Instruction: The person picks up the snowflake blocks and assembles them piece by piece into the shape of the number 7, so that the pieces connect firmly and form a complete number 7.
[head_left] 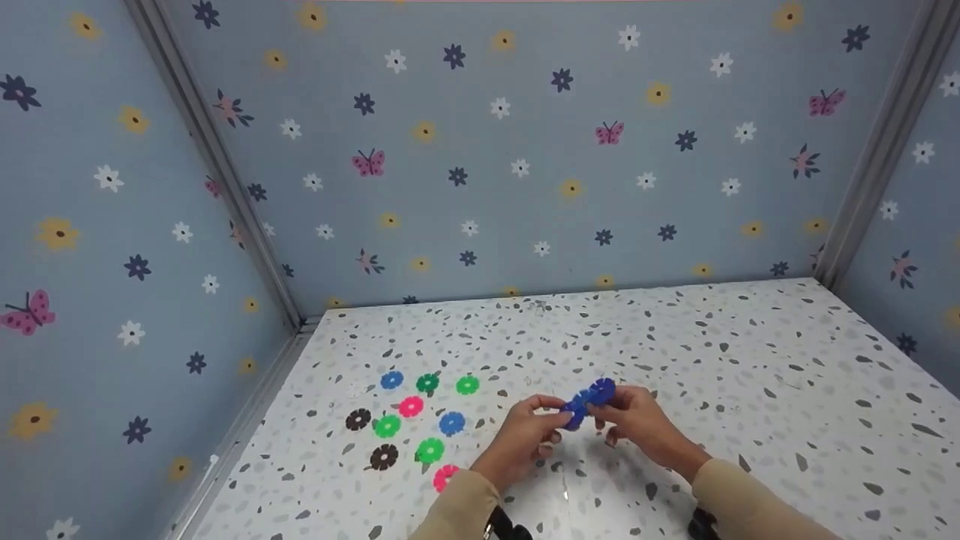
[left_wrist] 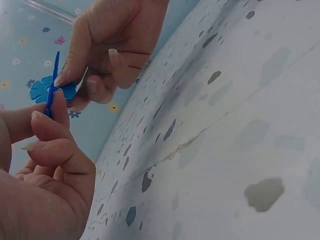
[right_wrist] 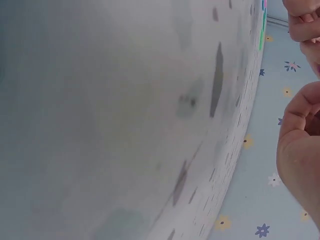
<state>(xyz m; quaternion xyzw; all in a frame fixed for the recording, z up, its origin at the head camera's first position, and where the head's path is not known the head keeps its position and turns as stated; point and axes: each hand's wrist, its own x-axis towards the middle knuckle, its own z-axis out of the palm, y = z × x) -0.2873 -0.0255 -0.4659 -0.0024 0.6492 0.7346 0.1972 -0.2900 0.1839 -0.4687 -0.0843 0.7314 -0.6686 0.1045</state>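
Head view: blue discs (head_left: 583, 399), joined, above speckled table (head_left: 750, 375), pinched by left hand (head_left: 521, 439) and right hand (head_left: 643, 426); loose coloured discs (head_left: 388, 426), leftward. Left wrist view: both hands pinching blue discs. Right wrist view: hands at edge, hold unseen.

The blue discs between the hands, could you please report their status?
Left hand and right hand pinching the blue discs. Discs held above the table. Pink disc partly hidden by left sleeve; no obstacle seen between the hands.
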